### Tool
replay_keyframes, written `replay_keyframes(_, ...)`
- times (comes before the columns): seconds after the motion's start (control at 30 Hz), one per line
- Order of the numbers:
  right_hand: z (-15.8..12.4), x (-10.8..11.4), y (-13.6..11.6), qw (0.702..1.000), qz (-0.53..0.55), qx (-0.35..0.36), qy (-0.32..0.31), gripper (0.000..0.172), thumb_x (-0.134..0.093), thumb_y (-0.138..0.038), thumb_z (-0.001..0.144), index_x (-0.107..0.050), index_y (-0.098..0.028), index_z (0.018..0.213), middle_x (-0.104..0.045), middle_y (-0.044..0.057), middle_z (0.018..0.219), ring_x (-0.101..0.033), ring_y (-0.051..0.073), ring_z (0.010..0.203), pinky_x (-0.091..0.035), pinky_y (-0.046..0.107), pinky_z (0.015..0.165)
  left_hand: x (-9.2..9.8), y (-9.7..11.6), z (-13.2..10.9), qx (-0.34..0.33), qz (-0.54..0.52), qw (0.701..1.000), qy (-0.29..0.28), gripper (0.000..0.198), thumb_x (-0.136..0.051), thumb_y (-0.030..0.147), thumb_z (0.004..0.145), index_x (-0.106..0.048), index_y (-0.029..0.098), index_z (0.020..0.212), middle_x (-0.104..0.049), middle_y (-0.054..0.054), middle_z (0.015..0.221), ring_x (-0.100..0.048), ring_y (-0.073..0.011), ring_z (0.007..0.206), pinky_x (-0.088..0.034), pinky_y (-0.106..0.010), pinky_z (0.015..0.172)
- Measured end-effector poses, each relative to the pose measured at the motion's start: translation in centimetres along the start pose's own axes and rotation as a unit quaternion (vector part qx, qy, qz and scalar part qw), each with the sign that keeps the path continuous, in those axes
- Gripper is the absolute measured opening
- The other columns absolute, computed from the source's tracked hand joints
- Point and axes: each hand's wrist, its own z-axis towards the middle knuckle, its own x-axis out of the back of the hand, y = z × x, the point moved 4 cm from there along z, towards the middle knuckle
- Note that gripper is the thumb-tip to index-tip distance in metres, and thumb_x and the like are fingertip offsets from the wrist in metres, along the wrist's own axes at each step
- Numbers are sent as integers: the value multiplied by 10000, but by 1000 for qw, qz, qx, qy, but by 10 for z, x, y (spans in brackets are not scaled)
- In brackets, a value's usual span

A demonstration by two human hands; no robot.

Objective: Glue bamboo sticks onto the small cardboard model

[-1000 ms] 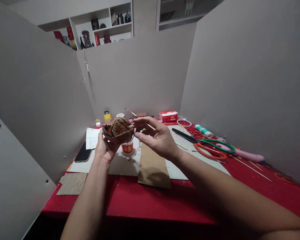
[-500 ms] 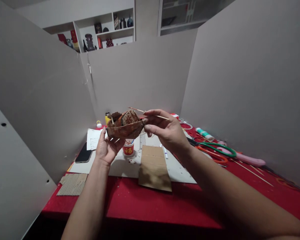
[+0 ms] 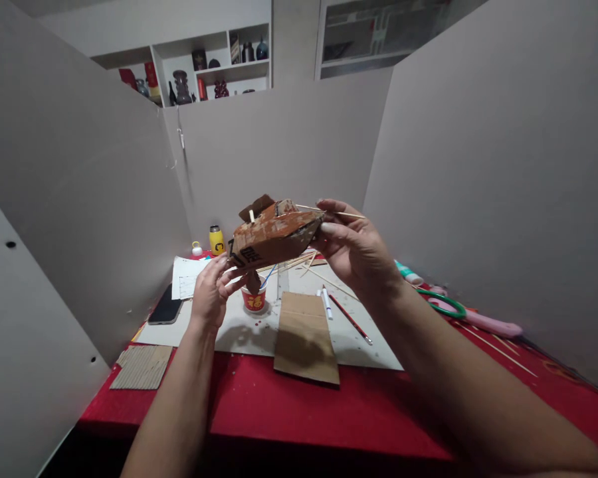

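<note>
The grip of the left hand [image 3: 212, 285] is closing around the left end of a cardboard boat [image 3: 274, 239], with fingers reaching underneath. The grip of the right hand [image 3: 346, 242] is holding a thin wooden stick [image 3: 306, 207] between its fingers, while the fingertips are meeting the boat's pointed right end. The boat is hanging in the centre of the frame, above the worktop [image 3: 279, 411], tilting up slightly toward the right. Its upper side is showing patchy orange-brown colour, and dark printing is marking its lower left side. A short pale peg is standing on top.

Below the boat, a red paper cup [image 3: 254, 300] is standing, with a blue stick [image 3: 270, 273] leaning out of it. Right of the cup, a brown cardboard sheet [image 3: 306, 338] is lying at lower centre, with a white marker [image 3: 327, 304] and a red-and-black pencil [image 3: 351, 320] resting beside it. At left, a phone [image 3: 164, 309] and a corrugated piece [image 3: 142, 367] are lying. A yellow bottle [image 3: 216, 241] is standing farther back. At right, a green handle [image 3: 441, 304] is showing past the right forearm. Behind everything, 3 grey panels are enclosing the worktop.
</note>
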Motion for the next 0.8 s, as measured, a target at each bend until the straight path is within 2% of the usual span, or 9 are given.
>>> replay_keyframes(0.13,4,6,-3,1000,-9,6,-3,314,-787,-297,688,-662,-302,976,-732,-14,955,-708,194,892,-615,368,775,-1,6,-6,-126,73,989,23,409,-753,294,746,-633,209,1127,-680,-75,1106,-673,-211,1013,-537,-360,910)
replay_keyframes(0.23,6,9,-2,999,-34,11,-1,312,-767,-320,712,-640,-298,996,-731,-3,982,-708,210,938,-610,380,785,-7,12,-17,-241,154,958,25,581,-794,258,721,-581,270,1261,-603,-80,1312,-549,-232,1271,-415,-367,1088)
replay_keyframes(0.33,6,10,0,999,-39,4,6,321,-759,-323,708,-637,-292,1004,-730,4,984,-708,212,946,-609,376,795,-15,12,-26,-300,237,924,19,720,-843,212,661,-550,295,1313,-514,-90,1446,-437,-270,1390,-295,-417,1179)
replay_keyframes(0.5,5,8,5,1000,-24,-19,3,327,-761,-297,693,-650,-291,1000,-733,3,969,-709,201,918,-611,366,793,-21,10,-31,-366,333,869,30,770,-860,204,645,-535,293,1337,-486,-101,1471,-403,-304,1405,-225,-485,1209)
replay_keyframes(0.63,3,5,7,999,-44,-24,-15,333,-746,-314,712,-644,-290,1028,-728,8,971,-712,203,908,-612,368,771,-22,11,-31,-372,315,873,26,755,-871,190,620,-563,283,1303,-538,-102,1412,-420,-321,1390,-248,-510,1201)
replay_keyframes(0.8,2,3,6,999,-22,-37,-10,334,-758,-294,694,-655,-278,1012,-732,8,954,-712,192,886,-612,345,748,-23,10,-30,-364,310,878,16,678,-862,172,632,-603,274,1251,-596,-97,1342,-477,-305,1338,-305,-476,1179)
